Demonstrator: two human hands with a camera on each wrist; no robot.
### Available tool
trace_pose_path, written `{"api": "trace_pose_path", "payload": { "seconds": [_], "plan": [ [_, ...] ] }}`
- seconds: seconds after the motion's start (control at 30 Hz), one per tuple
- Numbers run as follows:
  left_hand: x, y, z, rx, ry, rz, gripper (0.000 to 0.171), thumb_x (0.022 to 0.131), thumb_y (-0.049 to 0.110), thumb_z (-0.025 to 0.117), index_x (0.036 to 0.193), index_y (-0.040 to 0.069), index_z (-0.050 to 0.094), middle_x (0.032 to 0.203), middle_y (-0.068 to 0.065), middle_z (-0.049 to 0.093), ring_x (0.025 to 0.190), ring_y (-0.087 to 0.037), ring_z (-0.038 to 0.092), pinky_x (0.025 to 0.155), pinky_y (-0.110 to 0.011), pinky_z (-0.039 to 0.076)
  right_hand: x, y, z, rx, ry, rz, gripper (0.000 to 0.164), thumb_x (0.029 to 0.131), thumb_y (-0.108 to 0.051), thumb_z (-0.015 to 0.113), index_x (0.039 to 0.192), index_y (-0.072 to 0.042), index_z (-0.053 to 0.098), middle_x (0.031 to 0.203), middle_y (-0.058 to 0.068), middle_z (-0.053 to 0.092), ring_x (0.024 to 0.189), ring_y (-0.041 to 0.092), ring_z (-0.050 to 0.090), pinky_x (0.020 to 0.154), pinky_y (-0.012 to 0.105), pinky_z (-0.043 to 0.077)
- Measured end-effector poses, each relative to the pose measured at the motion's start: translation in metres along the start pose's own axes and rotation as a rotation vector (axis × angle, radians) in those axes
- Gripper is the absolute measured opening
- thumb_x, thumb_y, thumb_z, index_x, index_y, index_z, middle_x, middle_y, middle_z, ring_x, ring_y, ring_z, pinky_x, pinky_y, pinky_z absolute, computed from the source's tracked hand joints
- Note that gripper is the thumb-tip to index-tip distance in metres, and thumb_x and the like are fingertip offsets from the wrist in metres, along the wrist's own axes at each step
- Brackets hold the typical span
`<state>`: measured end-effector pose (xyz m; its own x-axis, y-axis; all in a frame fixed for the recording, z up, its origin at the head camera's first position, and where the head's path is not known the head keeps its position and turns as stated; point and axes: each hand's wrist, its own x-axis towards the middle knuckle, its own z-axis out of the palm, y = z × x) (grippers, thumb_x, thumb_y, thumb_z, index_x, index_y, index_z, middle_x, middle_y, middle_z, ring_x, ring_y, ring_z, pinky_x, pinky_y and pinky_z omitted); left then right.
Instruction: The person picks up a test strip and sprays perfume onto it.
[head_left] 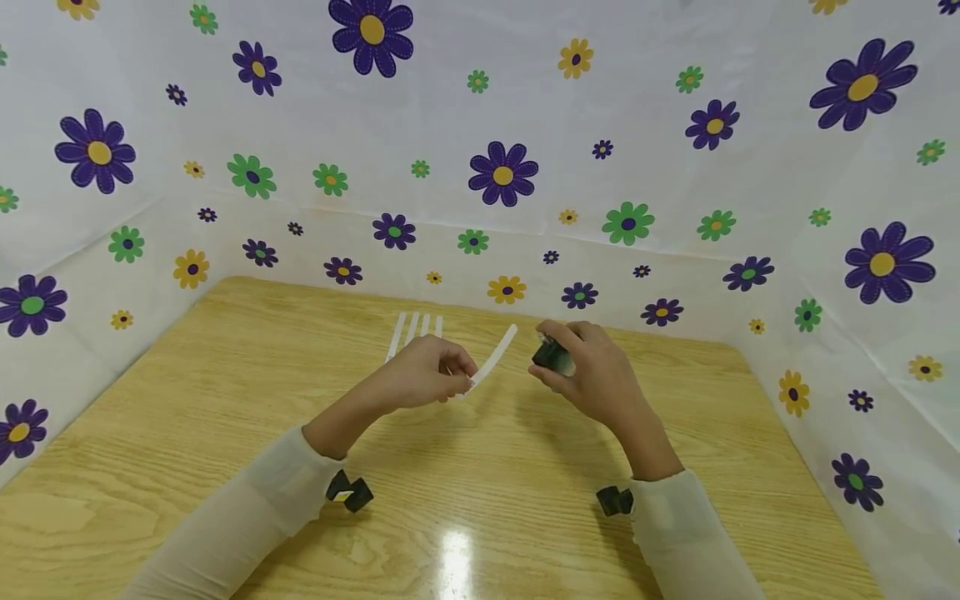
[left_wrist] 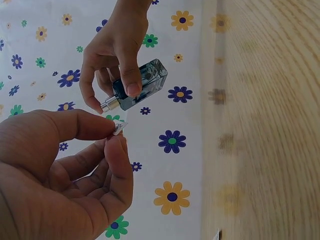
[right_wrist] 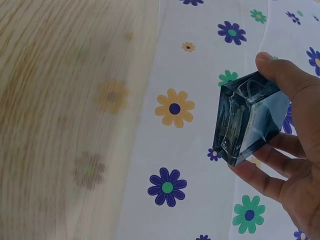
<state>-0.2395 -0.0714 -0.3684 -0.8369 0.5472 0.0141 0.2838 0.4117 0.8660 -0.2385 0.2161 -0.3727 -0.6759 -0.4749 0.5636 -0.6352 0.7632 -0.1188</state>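
Between thumb and index finger, my left hand pinches the lower end of a narrow white paper strip. The strip slants up and to the right over the table; the left wrist view shows its printed end. My right hand grips a blue-tinted glass perfume bottle, thumb on one side and fingers on the other. Its silver spray nozzle lies by the index fingertip and faces the strip, a short gap apart. The thick glass base shows in the right wrist view.
Several more white strips lie side by side on the wooden table behind my left hand, partly hidden by it. A white flower-patterned cloth stands around the table's back and sides. Small black devices sit at both wrists.
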Motion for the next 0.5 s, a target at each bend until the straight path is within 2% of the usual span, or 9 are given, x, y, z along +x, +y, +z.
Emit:
{"api": "trace_pose_path", "payload": {
  "seconds": [0.13, 0.27, 0.37, 0.5],
  "plan": [
    [-0.002, -0.002, -0.003, -0.001, 0.012, -0.011, 0.012, 0.096, 0.009, 0.068, 0.105, 0.003, 0.073, 0.088, -0.005, 0.07, 0.081, -0.037, 0.067, 0.072, -0.047, 0.059, 0.001, 0.0, 0.003, 0.005, 0.005, -0.006, 0.06, 0.083, -0.036, 0.087, 0.134, -0.015, 0.063, 0.114, 0.019, 0.067, 0.099, 0.035, 0.066, 0.073, 0.049, 0.058],
    [-0.001, -0.009, -0.01, 0.014, 0.039, -0.013, 0.012, 0.095, 0.01, 0.068, 0.105, 0.004, 0.072, 0.087, -0.005, 0.07, 0.077, -0.028, 0.067, 0.07, -0.042, 0.059, 0.001, 0.0, 0.006, 0.003, -0.006, -0.004, 0.061, 0.083, -0.037, 0.087, 0.134, -0.016, 0.063, 0.114, 0.018, 0.068, 0.1, 0.035, 0.066, 0.073, 0.049, 0.058],
    [-0.001, -0.016, -0.017, 0.015, 0.058, -0.026, 0.013, 0.095, 0.01, 0.067, 0.105, 0.004, 0.072, 0.088, -0.007, 0.07, 0.074, -0.023, 0.065, 0.071, -0.043, 0.059, 0.001, 0.001, 0.007, 0.009, -0.023, 0.005, 0.061, 0.083, -0.038, 0.086, 0.135, -0.016, 0.062, 0.116, 0.017, 0.068, 0.103, 0.035, 0.066, 0.075, 0.051, 0.058],
    [-0.003, -0.026, -0.029, 0.014, 0.078, -0.064, 0.015, 0.095, 0.011, 0.067, 0.107, 0.003, 0.072, 0.091, -0.009, 0.07, 0.077, -0.026, 0.066, 0.074, -0.045, 0.059, 0.002, 0.001, 0.008, 0.023, -0.049, 0.02, 0.061, 0.084, -0.038, 0.086, 0.135, -0.016, 0.062, 0.119, 0.017, 0.068, 0.107, 0.036, 0.065, 0.077, 0.052, 0.058]
  ]
}}
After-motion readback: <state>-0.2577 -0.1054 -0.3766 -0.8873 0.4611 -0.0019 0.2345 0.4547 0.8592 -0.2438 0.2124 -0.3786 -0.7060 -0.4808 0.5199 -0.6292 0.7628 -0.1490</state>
